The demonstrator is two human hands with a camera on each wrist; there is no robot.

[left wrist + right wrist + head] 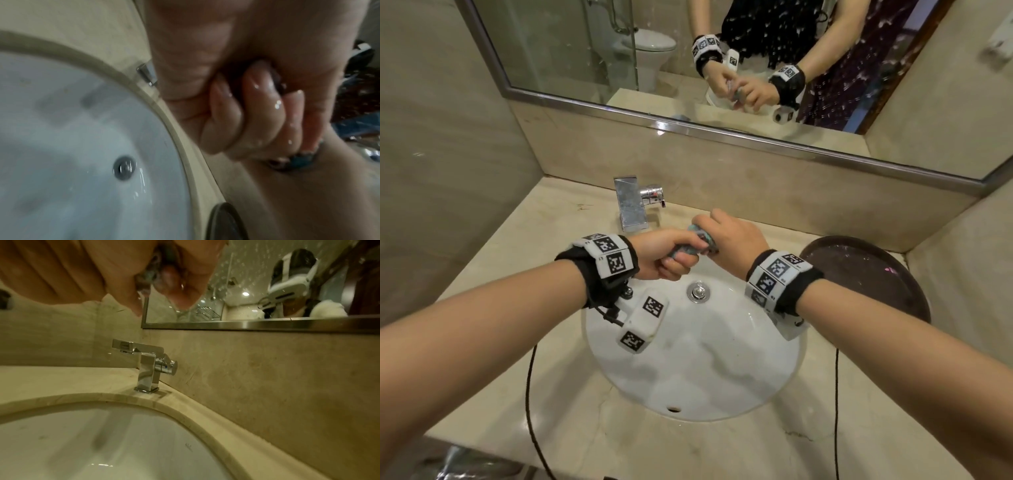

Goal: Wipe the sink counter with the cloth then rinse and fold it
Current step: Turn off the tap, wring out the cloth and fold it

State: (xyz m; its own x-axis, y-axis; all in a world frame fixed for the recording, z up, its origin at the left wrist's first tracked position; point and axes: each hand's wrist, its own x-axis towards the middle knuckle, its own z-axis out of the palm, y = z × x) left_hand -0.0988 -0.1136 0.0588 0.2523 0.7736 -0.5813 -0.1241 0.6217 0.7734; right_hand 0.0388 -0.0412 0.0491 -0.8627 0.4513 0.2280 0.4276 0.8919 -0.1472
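A small teal and dark patterned cloth [693, 241] is bunched into a tight roll above the back rim of the white sink [722, 377]. My left hand [666, 253] grips its left end with curled, wet fingers [259, 113]. My right hand [736, 240] grips its right end from above. A sliver of the cloth [298, 160] shows under the left fingers, and more of the cloth [153, 272] peeks between the right fingers. The beige stone counter [524, 246] surrounds the sink. No water runs from the chrome tap [633, 205].
A round dark tray [866, 274] lies on the counter right of the sink. The drain plug [698, 292] sits below my hands. A mirror [688, 68] hangs on the back wall above a stone splashback. Wrist camera cables hang over the counter's front edge.
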